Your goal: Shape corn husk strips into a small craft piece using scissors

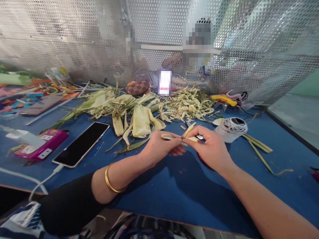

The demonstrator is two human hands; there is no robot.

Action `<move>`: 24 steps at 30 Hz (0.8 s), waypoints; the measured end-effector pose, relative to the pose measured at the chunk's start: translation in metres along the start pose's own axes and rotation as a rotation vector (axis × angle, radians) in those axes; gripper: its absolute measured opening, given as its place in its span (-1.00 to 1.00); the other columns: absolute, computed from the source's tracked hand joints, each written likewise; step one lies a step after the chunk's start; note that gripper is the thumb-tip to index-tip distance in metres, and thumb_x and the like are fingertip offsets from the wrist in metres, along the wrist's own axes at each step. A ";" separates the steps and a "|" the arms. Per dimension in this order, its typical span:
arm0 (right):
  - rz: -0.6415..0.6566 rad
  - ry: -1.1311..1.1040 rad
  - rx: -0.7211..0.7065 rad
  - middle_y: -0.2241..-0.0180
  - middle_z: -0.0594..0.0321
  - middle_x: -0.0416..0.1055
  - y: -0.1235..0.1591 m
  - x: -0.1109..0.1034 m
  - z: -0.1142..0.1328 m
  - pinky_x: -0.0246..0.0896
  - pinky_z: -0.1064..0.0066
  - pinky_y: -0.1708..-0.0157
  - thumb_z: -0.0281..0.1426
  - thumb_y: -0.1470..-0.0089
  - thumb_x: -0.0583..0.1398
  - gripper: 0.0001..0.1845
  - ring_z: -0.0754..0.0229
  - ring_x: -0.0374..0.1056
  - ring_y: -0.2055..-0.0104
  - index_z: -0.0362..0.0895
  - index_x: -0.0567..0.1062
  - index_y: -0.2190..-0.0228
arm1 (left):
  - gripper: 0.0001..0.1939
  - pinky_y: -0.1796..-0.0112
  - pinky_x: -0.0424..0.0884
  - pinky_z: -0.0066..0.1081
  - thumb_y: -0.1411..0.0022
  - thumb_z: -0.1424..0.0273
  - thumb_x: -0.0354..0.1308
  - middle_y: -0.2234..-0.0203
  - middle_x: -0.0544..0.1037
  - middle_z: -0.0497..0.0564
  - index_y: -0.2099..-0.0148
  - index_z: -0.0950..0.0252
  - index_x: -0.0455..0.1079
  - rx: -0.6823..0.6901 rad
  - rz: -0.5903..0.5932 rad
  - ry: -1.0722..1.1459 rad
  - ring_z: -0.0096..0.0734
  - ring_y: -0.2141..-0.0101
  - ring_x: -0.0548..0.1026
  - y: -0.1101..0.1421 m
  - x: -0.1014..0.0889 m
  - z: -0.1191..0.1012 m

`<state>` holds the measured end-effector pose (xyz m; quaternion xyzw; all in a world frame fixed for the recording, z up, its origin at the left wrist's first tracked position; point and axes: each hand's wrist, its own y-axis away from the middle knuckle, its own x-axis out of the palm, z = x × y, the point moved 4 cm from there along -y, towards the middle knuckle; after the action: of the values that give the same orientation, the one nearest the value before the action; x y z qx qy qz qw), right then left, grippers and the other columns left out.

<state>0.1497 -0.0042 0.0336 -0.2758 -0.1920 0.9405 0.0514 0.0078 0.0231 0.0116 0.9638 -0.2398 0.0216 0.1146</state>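
Observation:
Between both hands, above the blue table, is a small piece of pale yellow-green corn husk (189, 129), one tip pointing up. My left hand (164, 144) pinches its left end between thumb and fingers. On the other side my right hand (210, 144) grips the husk with thumb and forefinger. Below and behind the right hand show parts of scissors (199, 136), mostly covered. Just beyond the hands lie flat corn husks (141, 121) and a heap of shredded husk pieces (188, 104). A spool of white thread (233, 128) stands right of my right hand.
A phone (82, 144) on a cable and a magenta power strip (42, 146) lie at left. Husk strips (264, 154) lie right. Behind stand a checkered pouch (138, 87), a lit screen (164, 82), a yellow tool (224, 99) and a perforated metal panel (159, 30).

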 end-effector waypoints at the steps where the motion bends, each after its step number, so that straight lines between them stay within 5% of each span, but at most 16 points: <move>1: 0.006 0.005 -0.008 0.46 0.25 0.47 0.000 0.000 0.002 0.23 0.31 0.30 -0.31 0.02 0.24 -0.84 0.15 0.38 0.36 -0.09 0.40 0.53 | -0.87 0.48 0.40 -0.47 -0.09 0.43 0.18 0.61 0.55 0.05 0.31 0.41 0.46 0.000 0.013 0.001 -0.42 0.56 0.51 0.001 0.001 -0.001; 5: -0.017 -0.004 0.016 0.48 0.25 0.44 0.001 -0.002 0.005 0.21 0.34 0.37 -0.33 0.03 0.24 -0.83 0.18 0.34 0.39 -0.10 0.37 0.55 | -0.85 0.50 0.35 -0.47 -0.07 0.41 0.19 0.65 0.50 0.00 0.35 0.42 0.48 0.064 0.018 -0.004 -0.47 0.61 0.42 0.004 0.000 -0.006; 9: -0.104 -0.233 0.143 0.54 0.32 0.39 0.001 -0.001 -0.001 0.18 0.41 0.51 -0.33 0.10 0.27 -0.80 0.26 0.29 0.50 -0.10 0.33 0.53 | -0.78 0.26 0.37 -0.43 0.06 0.37 0.32 0.48 0.57 0.00 0.33 0.36 0.52 0.195 -0.001 -0.017 -0.39 0.38 0.47 0.002 -0.002 -0.008; 14: -0.147 -0.512 0.241 0.55 0.45 0.35 0.002 0.007 -0.008 0.29 0.37 0.43 -0.35 0.18 0.31 -0.53 0.26 0.33 0.49 -0.05 0.31 0.18 | -0.74 0.16 0.35 -0.41 0.09 0.31 0.36 0.44 0.56 -0.03 0.34 0.36 0.48 0.158 0.042 0.151 -0.42 0.35 0.48 -0.001 0.002 0.000; 17: -0.145 -0.353 0.171 0.49 0.37 0.40 0.002 0.006 -0.005 0.29 0.35 0.39 -0.36 0.12 0.27 -0.61 0.22 0.35 0.44 -0.07 0.37 0.18 | -0.74 0.20 0.37 -0.44 0.08 0.33 0.37 0.48 0.55 -0.04 0.35 0.36 0.44 0.134 0.066 0.207 -0.47 0.39 0.49 -0.001 0.004 0.003; 21: -0.163 -0.054 -0.005 0.45 0.30 0.43 0.003 0.001 0.004 0.25 0.33 0.30 -0.40 0.04 0.23 -0.95 0.20 0.35 0.37 -0.09 0.44 0.44 | -0.72 0.23 0.39 -0.40 0.09 0.32 0.37 0.51 0.54 -0.04 0.38 0.35 0.38 0.090 0.068 0.223 -0.43 0.41 0.52 0.000 0.005 0.004; 24: -0.162 -0.008 -0.058 0.46 0.29 0.43 0.003 0.000 0.006 0.22 0.32 0.30 -0.40 0.01 0.22 -0.93 0.19 0.34 0.37 -0.08 0.42 0.49 | -0.70 0.20 0.41 -0.36 0.09 0.32 0.37 0.50 0.55 -0.02 0.37 0.35 0.37 0.075 0.059 0.231 -0.41 0.40 0.53 0.000 0.004 0.005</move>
<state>0.1462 -0.0088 0.0368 -0.2568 -0.2409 0.9285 0.1183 0.0115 0.0198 0.0070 0.9510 -0.2524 0.1449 0.1048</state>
